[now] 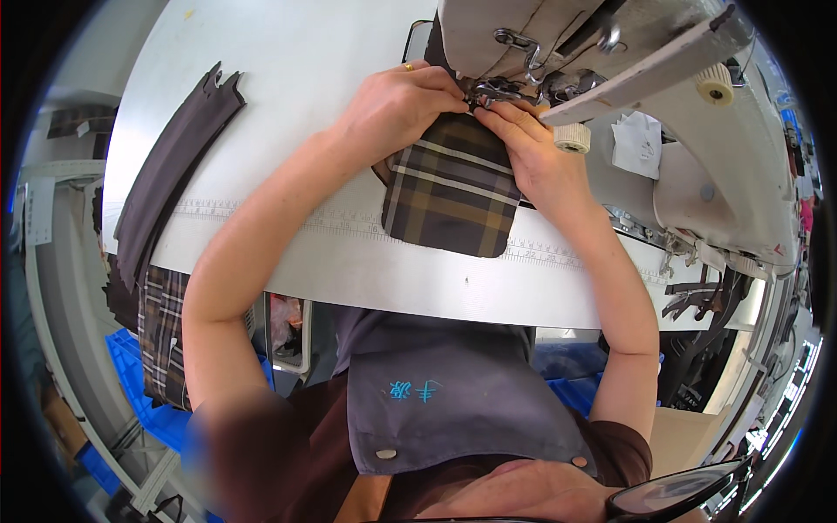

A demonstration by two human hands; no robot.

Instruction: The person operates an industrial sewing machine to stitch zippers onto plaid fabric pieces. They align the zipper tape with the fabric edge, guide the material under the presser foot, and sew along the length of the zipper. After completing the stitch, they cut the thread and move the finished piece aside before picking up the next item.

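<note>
A plaid fabric piece (452,193) in brown, black and white, with rounded lower corners, lies on the white table below the sewing machine (558,52). Its upper edge runs up to the presser foot (497,91). My left hand (403,103), a ring on one finger, has its fingers bent and pinched at the upper left edge of the cloth, close to the foot. From the right, my right hand (539,155) presses its closed fingers on the upper right edge beside the foot. The fingertips of both hands are partly hidden near the needle area.
Dark fabric strips (174,174) hang over the table's left edge, above more plaid cloth (163,336) and a blue crate (139,392). A printed ruler scale (340,222) crosses the white table (288,78). A white paper label (637,144) lies by the machine; dark zipper-like strips (697,301) sit at right.
</note>
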